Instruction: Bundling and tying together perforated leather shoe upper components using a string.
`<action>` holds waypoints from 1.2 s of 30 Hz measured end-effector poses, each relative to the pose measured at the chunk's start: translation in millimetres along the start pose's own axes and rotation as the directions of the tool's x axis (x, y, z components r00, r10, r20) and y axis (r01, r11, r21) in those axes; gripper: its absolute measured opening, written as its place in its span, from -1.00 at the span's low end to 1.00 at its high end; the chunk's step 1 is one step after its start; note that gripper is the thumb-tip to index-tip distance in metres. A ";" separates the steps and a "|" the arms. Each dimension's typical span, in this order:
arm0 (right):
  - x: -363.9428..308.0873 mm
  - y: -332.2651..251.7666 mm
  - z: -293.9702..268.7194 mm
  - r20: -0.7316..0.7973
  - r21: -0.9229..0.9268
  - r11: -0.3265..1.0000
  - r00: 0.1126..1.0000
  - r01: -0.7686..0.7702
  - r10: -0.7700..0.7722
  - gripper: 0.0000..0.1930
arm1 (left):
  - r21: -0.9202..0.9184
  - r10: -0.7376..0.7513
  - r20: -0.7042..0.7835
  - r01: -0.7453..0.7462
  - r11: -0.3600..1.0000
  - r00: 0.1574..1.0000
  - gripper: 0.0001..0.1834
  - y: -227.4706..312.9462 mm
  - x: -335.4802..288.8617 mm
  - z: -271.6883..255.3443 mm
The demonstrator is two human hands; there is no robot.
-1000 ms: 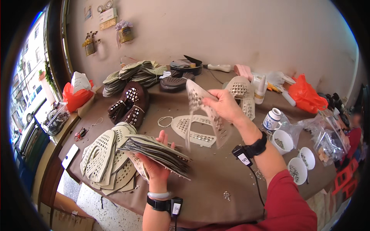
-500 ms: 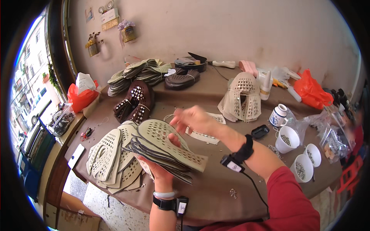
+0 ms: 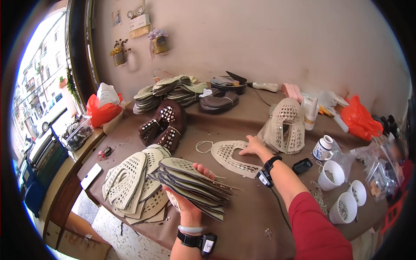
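My left hand (image 3: 189,209) grips a thick stack of beige perforated shoe uppers (image 3: 195,184) from below, its fingertips showing past the far edge. The stack is tilted, so its layered dark edges face me. Farther right, my right hand (image 3: 255,147) is at a single flat U-shaped beige upper (image 3: 225,157) with small holes. The thumb and fingers are apart, over or touching its right part; whether they press on it I cannot tell. A fanned pile of beige uppers (image 3: 125,177) lies left of my left hand. A loop of cord (image 3: 203,147) rests beside the single upper.
Tied dark brown studded uppers (image 3: 167,123) and a tied beige bundle (image 3: 286,125) stand farther back. White cups (image 3: 343,209) with small metal studs, a blue-and-white mug (image 3: 323,148) and a black oval case (image 3: 302,165) are at right. A phone (image 3: 91,176) lies at the left edge.
My right hand has moved from beside the held stack away to the single upper on the table. The stack in my left hand has tipped, showing more of its edges. The view has shifted slightly.
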State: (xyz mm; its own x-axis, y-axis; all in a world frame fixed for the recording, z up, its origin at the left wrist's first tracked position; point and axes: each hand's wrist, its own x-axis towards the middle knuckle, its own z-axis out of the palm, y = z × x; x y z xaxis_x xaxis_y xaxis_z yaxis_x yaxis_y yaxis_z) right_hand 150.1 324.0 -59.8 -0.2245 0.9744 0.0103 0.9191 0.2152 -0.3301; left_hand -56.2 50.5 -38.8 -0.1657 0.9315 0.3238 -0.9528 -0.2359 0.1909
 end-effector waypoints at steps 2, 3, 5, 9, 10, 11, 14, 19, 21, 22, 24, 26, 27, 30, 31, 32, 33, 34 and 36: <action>4.3 6.8 -11.6 0.095 0.046 0.997 0.994 -0.055 0.050 0.03 | 0.119 -0.016 -0.084 0.026 0.993 0.996 0.25 -2.9 0.3 4.6; 4.6 6.3 -14.2 0.190 0.094 0.989 0.977 -0.116 0.097 0.00 | 0.119 -0.012 -0.088 0.023 0.993 0.996 0.25 -1.9 1.0 5.9; 5.6 -0.3 -14.5 0.185 0.089 0.990 0.979 -0.106 0.088 -0.04 | 0.141 0.000 -0.031 0.005 0.990 1.000 0.25 -0.5 2.0 8.1; 2.9 4.8 -12.9 -0.032 0.117 0.991 0.997 -0.067 0.071 -0.16 | 0.084 -0.027 -0.020 0.028 0.996 0.999 0.25 -1.3 5.0 8.8; 1.3 8.0 -12.9 -0.032 0.115 0.991 0.997 -0.069 0.073 -0.16 | 0.081 -0.028 -0.019 0.030 0.996 0.999 0.25 -1.8 5.0 8.8; -0.6 11.9 -14.4 0.045 0.159 0.983 0.995 -0.097 0.091 -0.18 | 0.089 -0.043 -0.010 0.044 0.995 0.999 0.25 -2.4 5.5 8.5; -6.4 4.8 -18.8 0.177 0.273 0.957 0.983 -0.095 0.047 -0.30 | 0.105 -0.046 0.007 0.045 0.993 0.999 0.24 -1.4 4.2 10.4; -32.6 -27.5 -47.1 -0.011 0.504 0.828 0.960 0.245 -0.278 -0.61 | 0.096 -0.049 0.024 0.046 0.994 0.999 0.22 -6.8 0.7 13.6; -73.7 -68.9 -73.2 -0.215 0.647 0.574 0.843 0.501 -0.493 -0.80 | 0.101 -0.069 0.032 0.066 0.993 0.997 0.21 -4.4 -0.8 13.9; -97.3 -90.3 -85.3 -0.256 0.584 0.549 0.778 0.598 -0.574 -0.80 | 0.112 -0.067 0.040 0.063 0.992 0.997 0.25 -2.0 -1.9 11.3; -136.4 -116.9 -106.8 -0.288 0.511 0.523 0.709 0.683 -0.644 -0.78 | 0.127 -0.080 0.029 0.076 0.989 0.996 0.27 -1.0 -1.5 12.8; -162.9 -131.9 -118.8 -0.308 0.297 0.395 0.479 0.869 -0.822 -0.76 | 0.136 -0.086 0.019 0.083 0.987 0.996 0.35 0.7 -3.9 14.6; -169.7 -133.4 -122.7 -0.302 0.298 0.397 0.480 0.868 -0.824 -0.76 | 0.131 -0.084 0.017 0.081 0.988 0.996 0.35 0.5 -2.3 19.4; -182.8 -132.7 -125.5 -0.065 0.172 0.281 0.296 0.944 -0.953 -0.71 | 0.107 -0.054 0.006 0.053 0.993 0.999 0.31 -3.6 -0.9 30.6; -185.4 -132.8 -128.0 0.063 0.296 0.315 0.310 0.902 -0.949 -0.74 | 0.108 -0.044 0.005 0.043 0.993 0.999 0.31 -3.4 -0.5 23.2; -184.6 -133.8 -135.7 0.193 0.399 0.416 0.369 0.817 -0.909 -0.77 | 0.059 -0.091 0.028 0.089 0.994 0.995 0.30 -3.4 -1.1 13.7; -182.6 -133.9 -143.0 0.327 0.474 0.525 0.413 0.707 -0.850 -0.78 | 0.008 -0.145 0.058 0.145 0.989 0.988 0.29 -3.5 -0.8 11.0; -174.5 -132.3 -138.4 0.252 0.684 0.517 0.498 0.515 -0.830 -0.79 | 0.153 -0.126 -0.023 0.128 0.980 0.992 0.30 -0.7 -3.2 19.4; -149.4 -137.7 -120.0 0.063 0.799 0.470 0.725 0.375 -0.685 -0.75 | 0.076 -0.182 0.044 0.178 0.981 0.982 0.30 -1.0 -3.9 3.9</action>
State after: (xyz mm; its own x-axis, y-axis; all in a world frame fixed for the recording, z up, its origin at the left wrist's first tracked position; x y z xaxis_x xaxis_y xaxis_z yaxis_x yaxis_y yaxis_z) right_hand 95.9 156.5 97.4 -0.8131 0.5554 0.1746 0.0886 0.4144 -0.9058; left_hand -53.6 46.0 -36.7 0.0218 0.9457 0.3244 -0.9449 -0.0866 0.3157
